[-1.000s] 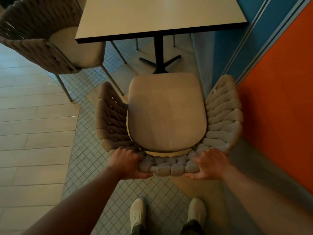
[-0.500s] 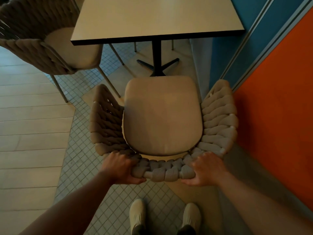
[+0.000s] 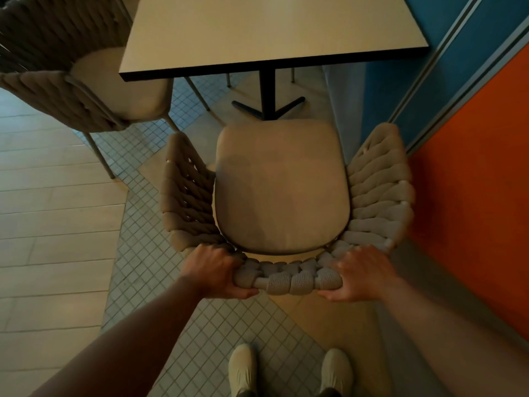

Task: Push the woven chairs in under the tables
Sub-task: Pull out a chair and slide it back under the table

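Observation:
A beige woven chair (image 3: pixel 282 187) with a padded seat stands right in front of me, facing the light-topped table (image 3: pixel 269 27). Its seat front stops short of the table's near edge, beside the black pedestal base (image 3: pixel 267 104). My left hand (image 3: pixel 217 272) grips the left end of the woven back rail, fingers curled over it. My right hand (image 3: pixel 359 273) grips the right end of the same rail. A second woven chair (image 3: pixel 86 81) stands at the table's left side, its seat partly under the top.
A blue and orange wall (image 3: pixel 472 138) runs close along the chair's right arm. Small grey tiles lie under the chair, with wood-look planks (image 3: pixel 51 224) to the left. My two shoes (image 3: pixel 289 371) stand behind the chair.
The chair and both hands sit slightly lower in the view and the table edge appears a bit farther from the seat front; both grips are unchanged.

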A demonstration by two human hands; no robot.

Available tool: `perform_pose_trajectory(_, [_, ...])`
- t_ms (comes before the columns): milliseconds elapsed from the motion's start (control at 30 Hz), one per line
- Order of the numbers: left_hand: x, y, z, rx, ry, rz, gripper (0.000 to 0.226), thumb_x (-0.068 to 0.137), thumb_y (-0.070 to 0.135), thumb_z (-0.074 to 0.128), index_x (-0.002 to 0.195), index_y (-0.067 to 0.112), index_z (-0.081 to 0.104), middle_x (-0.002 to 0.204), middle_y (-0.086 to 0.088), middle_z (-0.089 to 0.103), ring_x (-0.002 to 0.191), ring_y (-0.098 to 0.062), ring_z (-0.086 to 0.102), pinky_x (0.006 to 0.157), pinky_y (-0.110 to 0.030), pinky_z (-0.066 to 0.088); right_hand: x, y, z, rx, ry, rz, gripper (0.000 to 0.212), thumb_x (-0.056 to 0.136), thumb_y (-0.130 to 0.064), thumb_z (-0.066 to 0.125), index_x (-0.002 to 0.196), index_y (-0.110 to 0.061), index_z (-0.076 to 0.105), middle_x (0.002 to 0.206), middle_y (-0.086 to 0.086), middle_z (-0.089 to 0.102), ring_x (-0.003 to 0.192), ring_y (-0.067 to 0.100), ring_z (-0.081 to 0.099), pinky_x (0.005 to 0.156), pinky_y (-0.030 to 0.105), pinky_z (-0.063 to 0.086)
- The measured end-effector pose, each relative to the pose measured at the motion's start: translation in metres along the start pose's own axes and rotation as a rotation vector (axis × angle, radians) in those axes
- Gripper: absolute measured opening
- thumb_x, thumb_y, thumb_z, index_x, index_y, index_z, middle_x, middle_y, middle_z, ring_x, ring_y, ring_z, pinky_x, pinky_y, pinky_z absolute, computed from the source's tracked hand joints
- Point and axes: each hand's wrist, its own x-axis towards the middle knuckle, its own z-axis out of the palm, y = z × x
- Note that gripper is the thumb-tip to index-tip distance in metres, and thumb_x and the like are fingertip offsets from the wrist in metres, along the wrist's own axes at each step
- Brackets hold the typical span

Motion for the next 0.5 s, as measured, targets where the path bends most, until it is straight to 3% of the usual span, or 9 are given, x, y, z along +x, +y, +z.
perform_pose_trajectory(100, [0.007,-0.005,-0.001,0.01,-0.009,0.003,0.111,0.063,0.103,-0.001,0.122,0.041,0.07,0.109,0.014,0.075,0.096,-0.011,0.07,0.075,-0.028,0.053,0.006,0.004,-0.001,0.013,-0.007,0.016,0.083,0.065,-0.094,0.026,0.088,-0.027,0.069,0.08,-0.006,0.069,0.075,0.017,0.064,0.065,0.03,0.041])
perform_pose_trajectory(233, [0.02,-0.013,-0.001,0.032,-0.018,0.019,0.098,0.068,0.102,0.018,0.122,0.039,0.07,0.107,0.014,0.075,0.092,-0.012,0.07,0.072,-0.027,0.05,0.013,0.007,-0.006,0.035,-0.005,0.044,0.08,0.067,-0.092,0.029,0.079,-0.023,0.067,0.072,-0.006,0.062,0.066,0.016,0.054,0.064,0.029,0.041])
perform_pose_trajectory(367, [0.034,-0.02,-0.002,0.022,0.004,0.024,0.118,0.058,0.103,-0.006,0.12,0.037,0.071,0.102,0.013,0.076,0.087,-0.013,0.07,0.071,-0.026,0.05,0.021,0.015,-0.01,0.0,-0.042,0.059,0.085,0.065,-0.095,0.022,0.094,-0.029,0.067,0.084,-0.009,0.065,0.075,0.013,0.058,0.064,0.03,0.035])
perform_pose_trajectory(500, [0.049,-0.024,-0.004,0.008,0.021,-0.003,0.117,0.059,0.104,-0.006,0.117,0.038,0.072,0.098,0.014,0.076,0.085,-0.01,0.07,0.071,-0.025,0.05,0.032,0.03,-0.016,-0.017,-0.041,0.044,0.086,0.066,-0.095,0.024,0.093,-0.025,0.067,0.09,-0.007,0.068,0.083,0.014,0.061,0.066,0.03,0.033])
